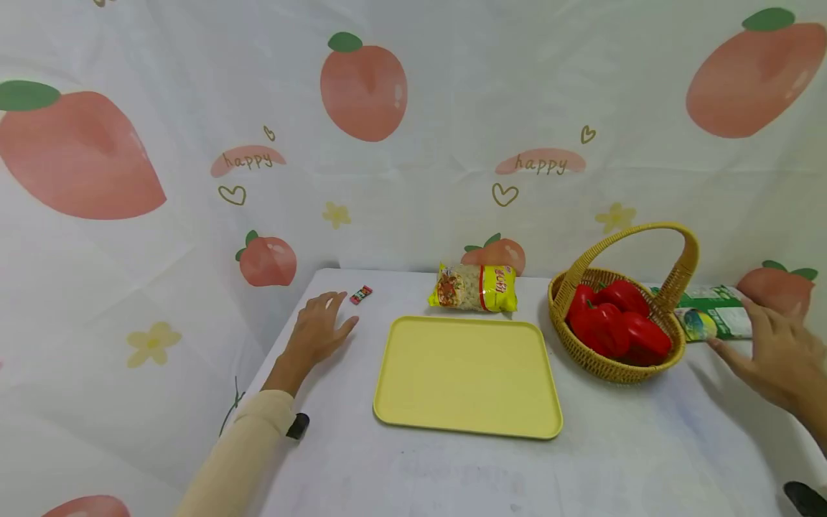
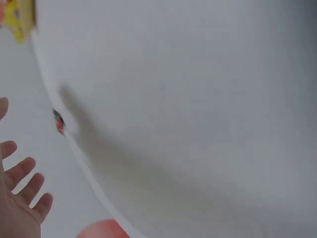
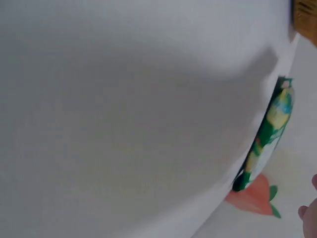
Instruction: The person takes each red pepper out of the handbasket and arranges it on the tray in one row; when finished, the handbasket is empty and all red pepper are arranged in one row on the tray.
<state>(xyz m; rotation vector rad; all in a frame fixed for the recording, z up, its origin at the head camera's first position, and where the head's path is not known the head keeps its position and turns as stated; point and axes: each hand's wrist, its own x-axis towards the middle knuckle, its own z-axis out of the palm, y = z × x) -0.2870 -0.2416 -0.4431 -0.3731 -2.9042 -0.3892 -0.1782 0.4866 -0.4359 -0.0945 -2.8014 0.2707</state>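
Above the table's left side my left hand (image 1: 318,332) is held with fingers spread, nearest to a small red wrapped packet (image 1: 361,294). In the left wrist view its fingers (image 2: 30,187) are apart with nothing between them, and the small packet (image 2: 59,122) lies beyond. On the right, my right hand (image 1: 779,353) hovers close to a green and white packet (image 1: 723,314), thumb and fingers apart. The right wrist view shows that green packet (image 3: 267,133) lying flat on the table, with only fingertips (image 3: 309,218) of the hand at the edge.
A yellow tray (image 1: 468,377) lies mid-table. Behind it rests a yellow bag of dry food (image 1: 474,288). Right of the tray stands a wicker basket (image 1: 617,372) with a tall handle, holding several red peppers (image 1: 601,330). A fruit-print curtain (image 1: 413,208) hangs along the back.
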